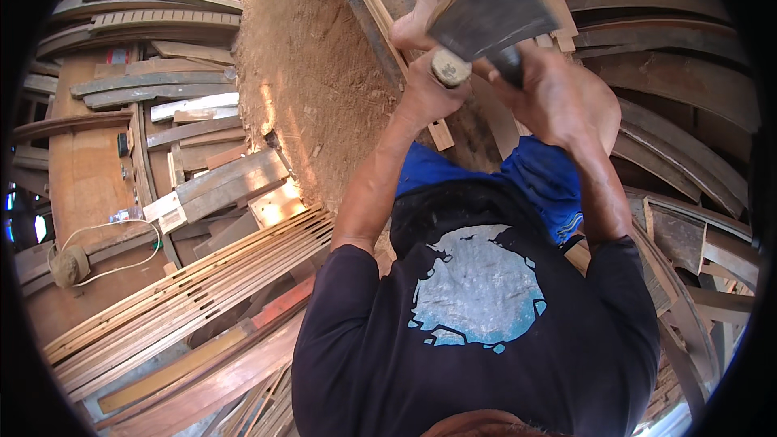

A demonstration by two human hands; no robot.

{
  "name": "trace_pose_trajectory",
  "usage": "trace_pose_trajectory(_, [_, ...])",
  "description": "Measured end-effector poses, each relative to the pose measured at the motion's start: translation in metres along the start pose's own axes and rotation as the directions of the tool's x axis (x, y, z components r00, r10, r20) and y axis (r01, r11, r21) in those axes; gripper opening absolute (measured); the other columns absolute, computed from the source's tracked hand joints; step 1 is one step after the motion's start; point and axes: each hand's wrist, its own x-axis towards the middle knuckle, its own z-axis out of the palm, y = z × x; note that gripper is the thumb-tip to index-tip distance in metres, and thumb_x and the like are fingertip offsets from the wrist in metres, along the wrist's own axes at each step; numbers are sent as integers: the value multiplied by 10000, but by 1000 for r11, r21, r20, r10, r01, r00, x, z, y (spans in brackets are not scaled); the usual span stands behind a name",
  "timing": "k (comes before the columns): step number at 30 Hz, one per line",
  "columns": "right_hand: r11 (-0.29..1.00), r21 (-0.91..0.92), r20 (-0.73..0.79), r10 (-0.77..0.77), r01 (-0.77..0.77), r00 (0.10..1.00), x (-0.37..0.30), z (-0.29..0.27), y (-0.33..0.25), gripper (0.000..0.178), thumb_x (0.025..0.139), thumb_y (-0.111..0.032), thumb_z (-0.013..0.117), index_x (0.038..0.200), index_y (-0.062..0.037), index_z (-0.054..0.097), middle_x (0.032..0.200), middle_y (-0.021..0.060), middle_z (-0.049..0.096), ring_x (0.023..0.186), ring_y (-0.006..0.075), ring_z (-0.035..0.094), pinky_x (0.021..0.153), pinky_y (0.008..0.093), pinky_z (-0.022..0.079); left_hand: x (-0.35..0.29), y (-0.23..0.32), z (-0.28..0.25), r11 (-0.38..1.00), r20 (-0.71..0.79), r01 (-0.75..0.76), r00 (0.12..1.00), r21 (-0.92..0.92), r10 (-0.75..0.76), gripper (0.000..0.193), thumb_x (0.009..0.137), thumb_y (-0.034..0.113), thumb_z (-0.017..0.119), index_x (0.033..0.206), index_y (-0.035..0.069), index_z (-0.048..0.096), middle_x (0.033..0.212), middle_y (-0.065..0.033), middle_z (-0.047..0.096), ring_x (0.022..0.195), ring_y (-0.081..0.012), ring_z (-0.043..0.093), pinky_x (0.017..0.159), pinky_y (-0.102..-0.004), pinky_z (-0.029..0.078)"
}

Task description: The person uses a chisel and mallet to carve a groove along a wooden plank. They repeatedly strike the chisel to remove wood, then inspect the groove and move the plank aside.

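Observation:
My right hand (554, 93) is closed around the dark handle of a broad-bladed hatchet (498, 12). The wide grey-black blade is raised above my left hand and smeared a little by motion. My left hand (433, 93) is wrapped around a wooden handle (450, 67) whose round, worn pale end faces up. The lower part of that tool is hidden below my fist, so I cannot tell its kind. A wooden piece (440, 134) with a small dark slot shows just below my left hand. My bare foot (417, 18) rests on boards behind the blade.
Stacked boards (178, 73) fill the left side, beside a strip of brown earth (299, 81). Slatted timber (194, 299) lies at the lower left, near a roundish block with a looped cord (71, 265). Long curved-looking planks (664, 40) line the right.

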Motion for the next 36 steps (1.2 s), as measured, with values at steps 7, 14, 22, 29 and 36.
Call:
trace_pose_trajectory(7, [996, 77, -125, -42, 52, 991, -3, -12, -20, 264, 849, -61, 692, 1104, -25, 635, 867, 231, 688, 818, 449, 649, 736, 462, 520, -9, -18, -6, 992, -2, 126, 992, 6, -126, 311, 781, 60, 775, 1074, 17, 683, 950, -82, 741, 871, -156, 694, 798, -309, 555])
trace_pose_trajectory(14, [949, -307, 274, 10, 77, 962, 9, 28, 35, 354, 798, -79, 680, 1148, -36, 651, 909, 227, 703, 941, 450, 664, 826, 478, 521, -26, -13, -8, 991, -10, 130, 991, -7, -130, 275, 807, 68, 773, 1057, 18, 672, 922, -81, 734, 875, -134, 690, 790, -301, 554])
trace_pose_trajectory(22, [955, 261, -17, -138, 138, 990, 8, 15, -17, 360, 847, -60, 708, 1197, -15, 635, 959, 198, 726, 907, 351, 705, 816, 417, 534, -25, -46, -21, 972, -143, 136, 976, -194, -165, 228, 832, 47, 744, 1038, -7, 661, 923, -66, 730, 863, -122, 683, 779, -301, 550])
trace_pose_trajectory(29, [879, 430, -149, -156, 206, 976, 7, -16, -46, 291, 898, -50, 723, 1173, 1, 642, 950, 114, 742, 846, 149, 672, 807, 327, 538, -17, -17, -26, 978, -124, 159, 977, -131, -176, 177, 831, 40, 743, 969, 4, 639, 854, -24, 690, 805, -102, 646, 744, -289, 536])
trace_pose_trajectory(36, [943, -296, 281, -65, 151, 957, 27, 21, -5, 236, 830, -31, 719, 1059, -6, 668, 924, 185, 704, 848, 335, 678, 801, 402, 534, -33, -4, -21, 988, -91, 119, 988, -100, -128, 283, 812, 65, 771, 1064, 8, 654, 925, -60, 710, 876, -124, 665, 800, -290, 542])
